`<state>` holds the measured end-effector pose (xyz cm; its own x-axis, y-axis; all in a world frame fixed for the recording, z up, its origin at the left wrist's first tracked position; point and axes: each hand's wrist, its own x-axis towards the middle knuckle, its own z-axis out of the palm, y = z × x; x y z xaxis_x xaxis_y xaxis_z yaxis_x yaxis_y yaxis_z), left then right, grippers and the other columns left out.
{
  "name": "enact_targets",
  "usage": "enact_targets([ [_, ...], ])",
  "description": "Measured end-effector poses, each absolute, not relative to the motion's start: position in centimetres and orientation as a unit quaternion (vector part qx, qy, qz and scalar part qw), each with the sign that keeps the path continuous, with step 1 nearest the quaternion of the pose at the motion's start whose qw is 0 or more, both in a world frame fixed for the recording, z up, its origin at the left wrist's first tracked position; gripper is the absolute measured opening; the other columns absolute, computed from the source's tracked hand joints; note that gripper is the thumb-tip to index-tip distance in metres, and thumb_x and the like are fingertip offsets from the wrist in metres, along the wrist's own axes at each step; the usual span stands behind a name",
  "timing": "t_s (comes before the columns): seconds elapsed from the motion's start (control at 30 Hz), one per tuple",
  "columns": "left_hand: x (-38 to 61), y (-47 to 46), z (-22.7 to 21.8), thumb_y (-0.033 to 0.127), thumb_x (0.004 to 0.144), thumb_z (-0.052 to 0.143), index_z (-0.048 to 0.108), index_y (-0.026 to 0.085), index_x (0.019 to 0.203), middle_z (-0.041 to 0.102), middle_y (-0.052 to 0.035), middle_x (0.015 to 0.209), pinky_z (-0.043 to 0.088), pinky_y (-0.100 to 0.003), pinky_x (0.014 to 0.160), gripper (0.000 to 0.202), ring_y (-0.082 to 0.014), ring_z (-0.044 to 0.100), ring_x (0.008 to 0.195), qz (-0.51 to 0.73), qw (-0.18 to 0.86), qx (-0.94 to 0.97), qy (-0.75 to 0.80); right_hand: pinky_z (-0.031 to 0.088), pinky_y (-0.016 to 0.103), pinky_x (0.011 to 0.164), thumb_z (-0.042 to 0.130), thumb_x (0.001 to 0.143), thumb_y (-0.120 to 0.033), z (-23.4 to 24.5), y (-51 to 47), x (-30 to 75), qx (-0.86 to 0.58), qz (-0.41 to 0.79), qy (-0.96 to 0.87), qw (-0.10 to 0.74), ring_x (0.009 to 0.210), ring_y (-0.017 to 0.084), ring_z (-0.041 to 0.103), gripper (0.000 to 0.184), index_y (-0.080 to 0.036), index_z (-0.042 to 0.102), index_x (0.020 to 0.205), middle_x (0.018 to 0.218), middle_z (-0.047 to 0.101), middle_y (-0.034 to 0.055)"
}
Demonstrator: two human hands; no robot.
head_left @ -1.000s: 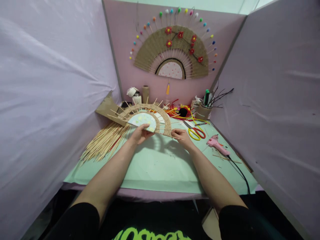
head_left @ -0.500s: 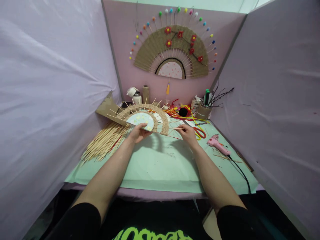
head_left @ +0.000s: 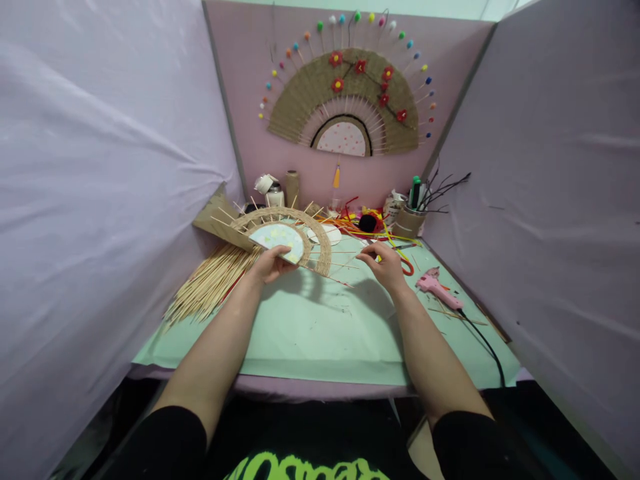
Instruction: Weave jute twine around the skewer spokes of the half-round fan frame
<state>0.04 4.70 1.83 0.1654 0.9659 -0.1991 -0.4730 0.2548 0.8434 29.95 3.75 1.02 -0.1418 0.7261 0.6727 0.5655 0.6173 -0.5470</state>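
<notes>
My left hand (head_left: pixel 274 265) grips a half-made fan by its lower edge, thumb on the patterned half-circle. The fan (head_left: pixel 323 250) has a pale blue and yellow centre, thin wooden sticks fanning outward, and a band of tan twine woven through them. It is held tilted above the table. To its right, my right hand (head_left: pixel 381 261) is closed in a pinch, a little away from the stick ends. A faint thin strand, seemingly twine, runs from the band's lower right end to these fingers.
Loose sticks (head_left: pixel 207 287) lie at left beneath a cardboard piece (head_left: pixel 220 220). Scissors (head_left: pixel 407 267) lie behind my right hand; a pink glue gun (head_left: pixel 440 290) with a black cord is farther right. A finished fan (head_left: pixel 300 100) hangs on the back panel. Cloth walls stand either side.
My right hand has moved slightly right and away from the stick ends, its fingers lifted. The fan has shifted a little left in my left hand.
</notes>
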Motion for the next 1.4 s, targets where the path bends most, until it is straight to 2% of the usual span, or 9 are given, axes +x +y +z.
enact_targets([
  [0.17,-0.1,4.3,1.9,0.007,0.066,0.06,0.059,0.014,0.099,0.07,-0.0058,0.075,0.057,-0.029,0.055,0.033,-0.0188,0.067,0.061,0.481,0.706,0.338,0.394,0.042,0.032,0.074,0.056,0.084,-0.039,0.8,3.8,29.5,-0.414,0.099,-0.769,0.477,0.078,0.019,0.055,0.02,-0.02,0.063,0.08,0.081,0.062,0.0059],
  [0.4,0.4,4.0,1.9,0.008,0.069,0.059,0.059,0.015,0.097,0.07,-0.0052,0.074,0.057,-0.028,0.058,0.029,-0.0172,0.067,0.061,0.474,0.732,0.318,0.372,0.042,0.031,0.069,0.058,0.081,-0.04,0.4,3.8,28.8,-0.449,0.096,-0.732,0.504,0.07,0.017,0.053,0.023,-0.02,0.061,0.071,0.072,0.06,0.0041],
  [0.57,1.1,3.6,1.8,0.008,0.07,0.059,0.058,0.015,0.099,0.07,-0.0054,0.076,0.057,-0.027,0.058,0.031,-0.0171,0.067,0.063,0.452,0.754,0.308,0.365,0.043,0.031,0.069,0.06,0.078,-0.042,-0.2,4.1,28.0,-0.465,0.152,-0.708,0.51,0.069,0.017,0.054,0.024,-0.02,0.062,0.069,0.072,0.061,0.0043],
  [0.8,2.4,0.7,1.0,0.008,0.074,0.056,0.055,0.014,0.103,0.071,-0.0068,0.076,0.057,-0.025,0.06,0.03,-0.017,0.068,0.065,0.399,0.808,0.223,0.371,0.043,0.033,0.082,0.06,0.074,-0.028,-0.3,4.3,28.0,-0.394,0.258,-0.791,0.39,0.082,0.019,0.059,0.015,-0.018,0.07,0.075,0.08,0.067,0.0053],
  [0.9,2.2,-1.1,0.1,0.011,0.077,0.055,0.053,0.012,0.108,0.071,-0.0079,0.078,0.057,-0.025,0.063,0.031,-0.0176,0.069,0.069,0.358,0.833,0.183,0.379,0.046,0.031,0.074,0.06,0.074,-0.034,-0.7,4.6,28.3,-0.353,0.337,-0.814,0.315,0.076,0.019,0.061,0.022,-0.017,0.073,0.079,0.079,0.069,0.0054],
  [1.03,1.6,-2.4,-0.7,0.012,0.077,0.057,0.05,0.012,0.114,0.071,-0.0092,0.083,0.057,-0.027,0.069,0.037,-0.0193,0.07,0.077,0.341,0.848,0.172,0.367,0.048,0.033,0.077,0.064,0.073,-0.04,-1.6,5.3,28.8,-0.308,0.362,-0.819,0.321,0.081,0.021,0.063,0.026,-0.017,0.074,0.08,0.086,0.07,0.0081],
  [1.1,1.5,-2.5,-0.7,0.014,0.078,0.057,0.049,0.01,0.116,0.071,-0.0113,0.085,0.057,-0.028,0.071,0.039,-0.0202,0.07,0.079,0.336,0.853,0.166,0.363,0.048,0.035,0.08,0.066,0.071,-0.035,-1.9,5.7,29.5,-0.332,0.355,-0.808,0.334,0.084,0.022,0.064,0.021,-0.018,0.074,0.082,0.091,0.071,0.009],
  [1.23,1.6,-2.4,-0.5,0.024,0.083,0.055,0.049,0.006,0.117,0.071,-0.0155,0.089,0.056,-0.031,0.075,0.039,-0.0235,0.069,0.084,0.31,0.863,0.161,0.365,0.048,0.037,0.081,0.067,0.068,-0.02,-2.3,6.3,31.5,-0.487,0.295,-0.742,0.354,0.083,0.024,0.065,0.014,-0.021,0.073,0.08,0.09,0.072,0.0087],
  [1.4,1.2,-3.8,0.2,0.043,0.085,0.05,0.057,0.0,0.104,0.068,-0.0247,0.096,0.054,-0.028,0.071,0.047,-0.0264,0.067,0.092,0.172,0.864,0.235,0.411,0.047,0.034,0.078,0.059,0.07,-0.013,-2.4,6.6,32.4,-0.548,0.26,-0.726,0.324,0.081,0.023,0.066,0.018,-0.02,0.073,0.08,0.088,0.073,0.0076],
])
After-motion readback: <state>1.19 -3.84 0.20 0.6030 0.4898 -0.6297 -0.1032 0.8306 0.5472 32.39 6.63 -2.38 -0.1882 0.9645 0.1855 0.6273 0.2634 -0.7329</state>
